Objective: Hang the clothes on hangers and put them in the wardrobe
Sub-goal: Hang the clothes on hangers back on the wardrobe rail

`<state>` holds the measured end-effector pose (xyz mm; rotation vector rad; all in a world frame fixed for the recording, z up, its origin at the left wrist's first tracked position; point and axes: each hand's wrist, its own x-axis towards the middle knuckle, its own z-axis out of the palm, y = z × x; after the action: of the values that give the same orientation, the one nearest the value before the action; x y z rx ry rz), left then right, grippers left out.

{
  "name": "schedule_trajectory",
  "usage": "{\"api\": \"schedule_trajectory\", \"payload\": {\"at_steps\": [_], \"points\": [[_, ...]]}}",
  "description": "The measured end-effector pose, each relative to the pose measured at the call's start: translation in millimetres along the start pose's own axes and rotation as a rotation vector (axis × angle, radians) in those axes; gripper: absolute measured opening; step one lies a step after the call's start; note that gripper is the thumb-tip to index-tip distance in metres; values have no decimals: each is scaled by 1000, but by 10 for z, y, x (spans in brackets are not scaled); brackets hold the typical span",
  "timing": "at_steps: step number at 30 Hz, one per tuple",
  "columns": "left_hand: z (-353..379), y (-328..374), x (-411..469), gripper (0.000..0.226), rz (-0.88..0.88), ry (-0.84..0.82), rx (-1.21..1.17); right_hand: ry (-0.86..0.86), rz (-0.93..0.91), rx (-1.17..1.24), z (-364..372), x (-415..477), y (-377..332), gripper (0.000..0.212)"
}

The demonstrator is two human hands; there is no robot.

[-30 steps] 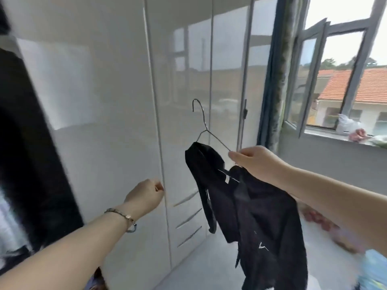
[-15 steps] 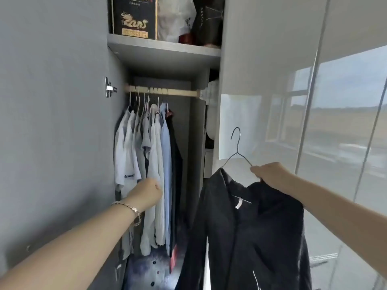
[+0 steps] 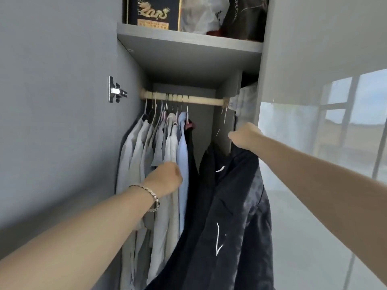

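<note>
Directly below right grip hangs pinched dark jacket.

We are looking at soft, even daylight, which is glaring off the glossy door on the right as a pale window reflection, while the wardrobe recess is sinking into dim grey shade under the shelf. The wide lens is bending straight edges outward toward the frame borders, and motion blur is smearing the wire hanger below the rail, so we are perhaps seeing only faint fragments of it.
</note>
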<state>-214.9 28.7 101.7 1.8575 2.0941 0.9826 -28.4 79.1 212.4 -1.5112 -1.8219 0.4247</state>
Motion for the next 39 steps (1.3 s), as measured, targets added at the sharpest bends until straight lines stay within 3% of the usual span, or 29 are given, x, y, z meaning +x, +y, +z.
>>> {"api": "schedule_trajectory", "payload": {"at_steps": [4,8,11,13,17,21,26,31,34,37,38,39], "points": [[-158,37,487,17,-31,84,8,4,-87,12,125,586,-277,34],[-332,60,918,21,-96,192,33,0,-252,-172,174,1219,-553,39],[-428,86,1174,25,-119,269,29,34,-207,106,310,1731,-643,36],[-458,102,1285,27,-127,310,20,-14,-222,1,467,1971,-687,32],[-414,121,1361,30,-143,317,38,-35,-157,64,863,2306,-657,32],[-349,76,1369,27,-165,335,61,-162,-150,26,1224,2286,-572,37],[-266,35,1314,25,-139,280,30,-182,-105,129,1360,2219,-396,36],[-232,126,1231,19,-22,298,15,-135,-12,237,1353,1873,-299,55],[-131,264,1158,13,53,146,28,-104,-26,233,1295,1404,-79,49],[173,421,1029,12,16,-254,100,-157,-59,227,1177,809,319,37],[312,476,951,13,8,-382,170,-253,2,202,1070,625,486,35],[463,538,861,17,24,-481,243,-309,-4,-126,1019,417,704,35]]}}
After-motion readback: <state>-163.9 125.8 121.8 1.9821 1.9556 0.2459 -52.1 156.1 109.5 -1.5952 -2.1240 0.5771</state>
